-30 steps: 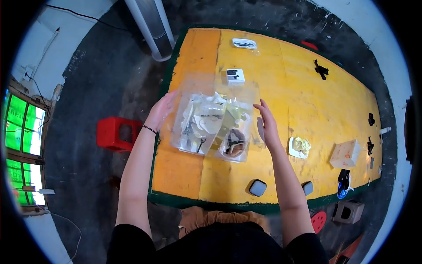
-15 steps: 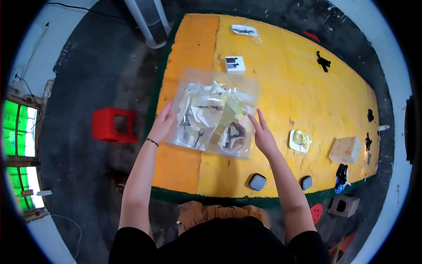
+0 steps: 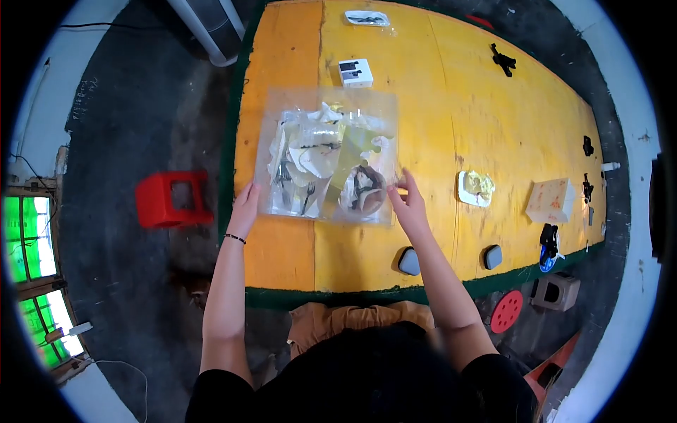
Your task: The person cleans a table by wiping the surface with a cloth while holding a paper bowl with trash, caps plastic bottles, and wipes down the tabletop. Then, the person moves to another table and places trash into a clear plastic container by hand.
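A clear plastic box (image 3: 384,106) is between my hands over the yellow table, its open top facing me. Crumpled white tissues (image 3: 326,113), a torn white plate (image 3: 315,161), a dark plastic fork (image 3: 309,190) and a soiled round dish (image 3: 362,190) show inside or through its walls. At the near left edge, my left hand (image 3: 245,206) grips the box with its fingers against the side. My right hand (image 3: 407,203) pinches the near right edge with thumb and fingers. Whether the base touches the table cannot be told.
A small white printed box (image 3: 355,72) lies beyond. Right of me are a white tray with yellow food remains (image 3: 476,189), a translucent container (image 3: 550,200) and two grey cases (image 3: 492,256). At the far side sits a white tray (image 3: 367,18). A red stool (image 3: 173,199) stands left.
The view has shifted. Both hands have slid along the box's sides towards its near corners, and the right fingers have closed in on the edge. The box sits straighter.
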`<control>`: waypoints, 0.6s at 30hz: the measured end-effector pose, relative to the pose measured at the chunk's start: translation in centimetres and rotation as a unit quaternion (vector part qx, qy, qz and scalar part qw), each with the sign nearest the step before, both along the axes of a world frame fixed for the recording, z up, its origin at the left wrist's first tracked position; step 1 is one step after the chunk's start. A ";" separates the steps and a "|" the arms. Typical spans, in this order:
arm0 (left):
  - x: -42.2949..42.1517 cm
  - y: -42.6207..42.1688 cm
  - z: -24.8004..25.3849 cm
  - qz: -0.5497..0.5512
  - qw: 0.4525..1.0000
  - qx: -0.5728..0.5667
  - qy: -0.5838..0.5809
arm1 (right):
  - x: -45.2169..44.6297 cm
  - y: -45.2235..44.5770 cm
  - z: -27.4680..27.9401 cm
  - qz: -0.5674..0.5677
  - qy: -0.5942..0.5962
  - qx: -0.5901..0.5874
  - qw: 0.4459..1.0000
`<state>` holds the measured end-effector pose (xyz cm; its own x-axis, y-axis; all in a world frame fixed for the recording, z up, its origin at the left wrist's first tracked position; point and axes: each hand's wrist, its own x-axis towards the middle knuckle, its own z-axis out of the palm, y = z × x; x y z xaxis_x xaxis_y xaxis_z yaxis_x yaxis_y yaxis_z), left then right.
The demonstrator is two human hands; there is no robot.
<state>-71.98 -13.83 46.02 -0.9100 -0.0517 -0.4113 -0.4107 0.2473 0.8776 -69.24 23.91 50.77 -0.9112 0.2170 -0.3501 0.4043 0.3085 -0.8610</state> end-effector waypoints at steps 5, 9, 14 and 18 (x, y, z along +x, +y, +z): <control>1.0 -0.3 -1.4 0.052 0.996 0.065 -0.028 | 3.3 0.8 -0.5 -0.024 -0.107 -0.114 0.987; 1.5 -0.2 -1.2 0.079 0.984 0.146 -0.055 | 4.7 0.3 0.0 -0.062 -0.086 -0.207 0.972; 2.0 -0.5 -1.4 0.069 0.984 0.156 -0.055 | 5.6 0.5 0.3 -0.076 -0.096 -0.276 0.953; 2.5 -0.5 -0.9 0.074 0.977 0.185 -0.070 | 6.0 1.1 0.2 -0.051 -0.080 -0.312 0.945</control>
<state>-69.44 -14.29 45.12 -0.8371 -0.0035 -0.5470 -0.5406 -0.1472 0.8283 -63.24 25.05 51.00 -0.8217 0.0065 -0.5699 0.5445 -0.2866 -0.7883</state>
